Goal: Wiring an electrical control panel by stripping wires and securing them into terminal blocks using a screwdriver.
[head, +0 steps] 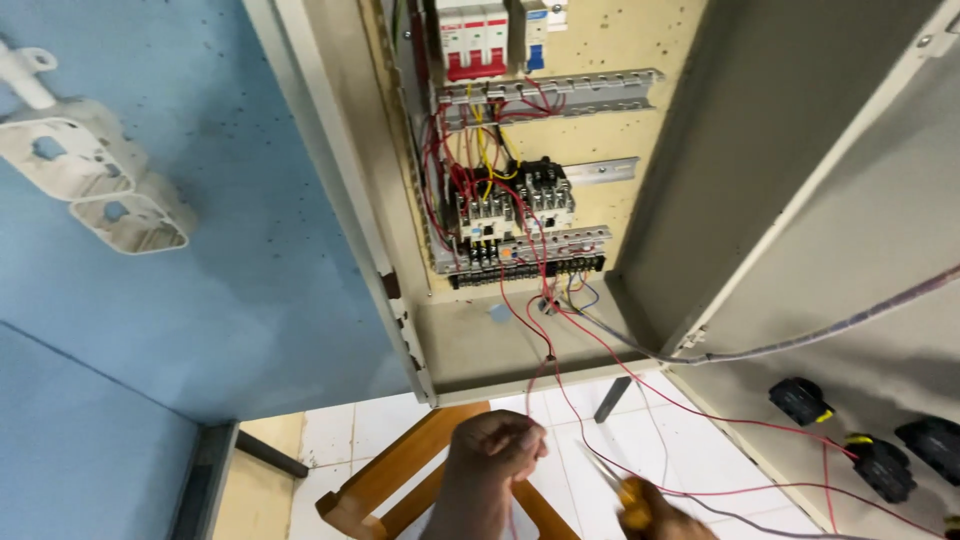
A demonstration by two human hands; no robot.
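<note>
Red wire (548,345) hangs from cabinet (520,340) into left hand (497,447).

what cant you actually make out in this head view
- Right hand: cut off by the bottom edge and motion-blurred; its grip on the yellow-handled tool is unclear.
- Left hand: closed around a thin red wire; its fingertips are turned away.
- Terminal strip labels: too small.
- Wooden stool: hidden behind the left arm, cut by the bottom edge.

A thin red wire (553,352) hangs down from the open cabinet, pinched at its lower end. A yellow-handled tool (628,492) lies tilted, its metal tip pointing up-left
</note>
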